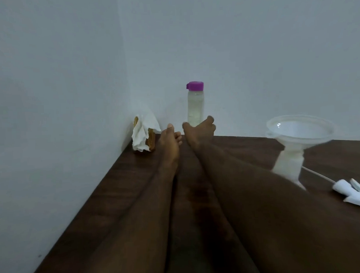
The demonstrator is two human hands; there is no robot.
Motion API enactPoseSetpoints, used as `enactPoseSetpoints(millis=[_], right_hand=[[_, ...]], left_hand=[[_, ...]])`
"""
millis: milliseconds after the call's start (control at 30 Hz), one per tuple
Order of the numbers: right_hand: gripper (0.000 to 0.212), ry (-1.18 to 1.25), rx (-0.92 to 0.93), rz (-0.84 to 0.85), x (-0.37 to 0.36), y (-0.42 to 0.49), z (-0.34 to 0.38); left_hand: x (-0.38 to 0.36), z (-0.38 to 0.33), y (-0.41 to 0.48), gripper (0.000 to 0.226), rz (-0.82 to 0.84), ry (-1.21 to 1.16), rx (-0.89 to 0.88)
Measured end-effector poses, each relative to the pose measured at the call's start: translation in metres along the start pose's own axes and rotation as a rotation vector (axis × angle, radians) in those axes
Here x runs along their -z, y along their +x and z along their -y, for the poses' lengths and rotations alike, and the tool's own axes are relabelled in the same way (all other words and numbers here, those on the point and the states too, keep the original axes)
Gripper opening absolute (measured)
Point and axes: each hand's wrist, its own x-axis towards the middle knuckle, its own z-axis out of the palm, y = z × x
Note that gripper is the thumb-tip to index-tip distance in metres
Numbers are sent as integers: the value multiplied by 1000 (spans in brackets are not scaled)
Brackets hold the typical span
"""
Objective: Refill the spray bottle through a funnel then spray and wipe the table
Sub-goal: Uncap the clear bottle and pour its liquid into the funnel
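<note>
A clear bottle with a purple cap (195, 103) stands upright at the back of the dark wooden table (124, 191), holding pale liquid. My right hand (199, 131) wraps around its base. My left hand (171, 142) lies beside it to the left, fingers loosely apart, holding nothing. At the right a white funnel (299, 130) sits in the neck of a white spray bottle (288, 165), whose lower part is hidden by my right forearm. The white spray head with its tube (352, 191) lies on the table further right.
A crumpled white tissue (143, 131) hangs over a brown holder in the back left corner. Pale walls close the table at the left and back.
</note>
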Motion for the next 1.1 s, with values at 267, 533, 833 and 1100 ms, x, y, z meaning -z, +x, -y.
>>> enactPoseSetpoints(millis=[267, 533, 833, 1100], right_hand=[[76, -36, 20, -130, -36, 61, 16], [55, -167, 107, -141, -50, 74, 2], [56, -208, 211, -34, -29, 22, -1], [57, -166, 266, 133, 18, -59, 3]], left_hand=[[-3, 6, 9, 37, 81, 61, -13], [3, 11, 18, 51, 49, -9, 48], [6, 13, 8, 61, -40, 50, -53], [21, -12, -72, 39, -93, 58, -7]])
